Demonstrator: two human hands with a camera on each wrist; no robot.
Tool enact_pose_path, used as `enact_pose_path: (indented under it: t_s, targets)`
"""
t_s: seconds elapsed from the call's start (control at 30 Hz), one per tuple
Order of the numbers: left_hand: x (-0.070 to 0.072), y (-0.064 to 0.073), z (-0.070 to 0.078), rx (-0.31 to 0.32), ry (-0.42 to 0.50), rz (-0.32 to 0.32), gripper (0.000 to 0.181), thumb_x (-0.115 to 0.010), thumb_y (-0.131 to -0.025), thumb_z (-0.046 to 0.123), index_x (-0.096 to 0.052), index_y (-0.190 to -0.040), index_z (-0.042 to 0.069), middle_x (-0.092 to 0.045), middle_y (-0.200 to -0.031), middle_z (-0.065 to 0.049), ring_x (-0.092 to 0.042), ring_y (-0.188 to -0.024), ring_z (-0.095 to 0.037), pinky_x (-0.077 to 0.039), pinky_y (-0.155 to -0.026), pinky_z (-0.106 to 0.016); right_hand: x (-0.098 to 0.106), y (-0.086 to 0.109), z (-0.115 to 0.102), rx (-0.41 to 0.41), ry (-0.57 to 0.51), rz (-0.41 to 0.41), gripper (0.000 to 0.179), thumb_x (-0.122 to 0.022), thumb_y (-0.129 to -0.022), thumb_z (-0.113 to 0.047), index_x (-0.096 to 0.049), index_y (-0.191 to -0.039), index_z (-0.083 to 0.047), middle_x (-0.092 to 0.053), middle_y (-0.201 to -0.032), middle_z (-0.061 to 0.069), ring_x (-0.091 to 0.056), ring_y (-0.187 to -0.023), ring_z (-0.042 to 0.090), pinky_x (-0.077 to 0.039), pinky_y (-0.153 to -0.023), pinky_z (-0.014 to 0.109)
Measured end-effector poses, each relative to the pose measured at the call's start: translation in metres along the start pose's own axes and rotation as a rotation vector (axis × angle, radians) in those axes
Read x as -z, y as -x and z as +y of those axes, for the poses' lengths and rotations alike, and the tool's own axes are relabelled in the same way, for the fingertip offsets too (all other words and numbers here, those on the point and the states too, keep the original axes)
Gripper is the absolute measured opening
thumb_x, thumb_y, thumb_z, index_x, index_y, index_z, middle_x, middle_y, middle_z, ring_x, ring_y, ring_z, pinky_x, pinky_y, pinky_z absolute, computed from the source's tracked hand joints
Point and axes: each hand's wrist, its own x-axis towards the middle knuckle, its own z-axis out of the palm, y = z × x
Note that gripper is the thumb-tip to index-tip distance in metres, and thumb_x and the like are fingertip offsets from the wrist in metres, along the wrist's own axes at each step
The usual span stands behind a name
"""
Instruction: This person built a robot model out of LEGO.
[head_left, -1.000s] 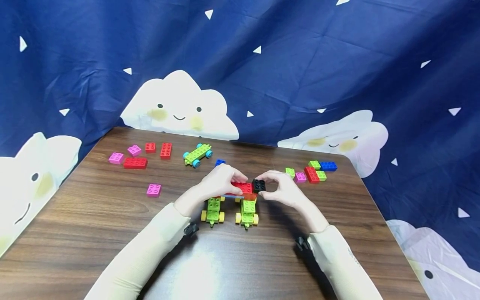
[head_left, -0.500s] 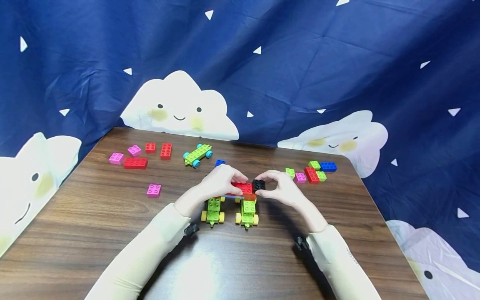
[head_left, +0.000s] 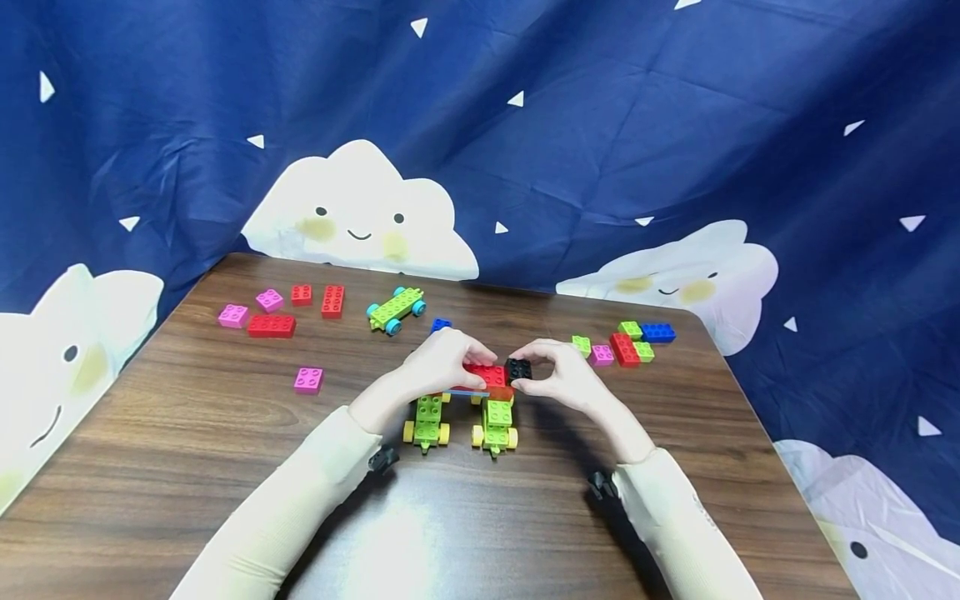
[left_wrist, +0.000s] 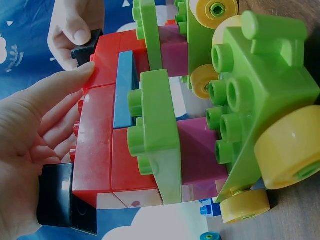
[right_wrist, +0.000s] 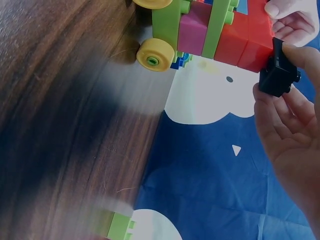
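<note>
A toy built of bricks stands mid-table on two green wheeled bases (head_left: 495,435) with yellow wheels. Purple bricks (left_wrist: 200,150) and upright-standing green bricks (left_wrist: 161,137) link the bases to a red top layer. My left hand (head_left: 447,360) grips the red bricks (left_wrist: 95,135) from above, thumb on the near face. My right hand (head_left: 561,377) pinches a black brick (right_wrist: 278,70) between thumb and fingers, right at the red row's right end. A second black brick (left_wrist: 56,192) sits at the row's left end, by my left palm. A blue piece (left_wrist: 125,90) lies along the red bricks.
Red bricks (head_left: 271,326) and pink bricks (head_left: 233,316) lie at the back left, one pink brick nearer. A green wheeled base with blue wheels (head_left: 395,311) stands behind the toy. Green, pink, red and blue bricks (head_left: 657,333) cluster at the right. A cloud-printed curtain (head_left: 480,83) hangs behind.
</note>
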Motion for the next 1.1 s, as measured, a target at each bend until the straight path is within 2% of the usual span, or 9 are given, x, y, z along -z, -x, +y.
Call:
enact_pose_path:
  t_s: [0.4, 0.63, 0.8, 1.1]
  targets:
    - [0.0011, -0.0003, 0.0002, -0.005, -0.003, 0.003, 0.037, -0.082, -0.079, 0.018, -0.073, -0.113, 0.007, -0.075, -0.107, -0.004, -0.070, -0.099, -0.015, -0.056, -0.086, -0.031, -0.0005, -0.0030, -0.0008, 0.032, 0.021, -0.023, 0.031, -0.080, -0.075, -0.006, -0.072, -0.105, -0.004, -0.073, -0.097, 0.007, -0.066, -0.092, 0.021, -0.055, -0.088, 0.040]
    - [0.0002, -0.0007, -0.0002, 0.010, 0.001, 0.003, 0.036, -0.082, -0.079, 0.019, -0.074, -0.113, 0.008, -0.075, -0.107, -0.003, -0.070, -0.099, -0.014, -0.056, -0.087, -0.031, 0.0003, -0.0045, -0.0012, 0.023, 0.023, -0.035, 0.031, -0.079, -0.074, -0.005, -0.072, -0.104, -0.002, -0.073, -0.096, 0.008, -0.066, -0.092, 0.021, -0.055, -0.088, 0.043]
    - [0.0015, 0.0002, 0.0005, 0.013, -0.005, 0.001, 0.037, -0.082, -0.079, 0.019, -0.074, -0.113, 0.007, -0.075, -0.106, -0.003, -0.070, -0.098, -0.014, -0.056, -0.087, -0.031, -0.0011, -0.0050, -0.0017, 0.013, 0.021, -0.033, 0.031, -0.079, -0.074, -0.006, -0.072, -0.104, -0.003, -0.073, -0.096, 0.008, -0.066, -0.092, 0.020, -0.055, -0.088, 0.040]
    - [0.0021, 0.0011, 0.0024, -0.010, -0.013, 0.005, 0.036, -0.082, -0.079, 0.019, -0.074, -0.113, 0.007, -0.075, -0.106, -0.002, -0.070, -0.097, -0.014, -0.056, -0.086, -0.029, -0.0028, -0.0024, -0.0003, -0.007, -0.007, -0.004, 0.030, -0.081, -0.075, -0.008, -0.073, -0.104, -0.006, -0.072, -0.097, 0.006, -0.066, -0.092, 0.020, -0.055, -0.087, 0.039]
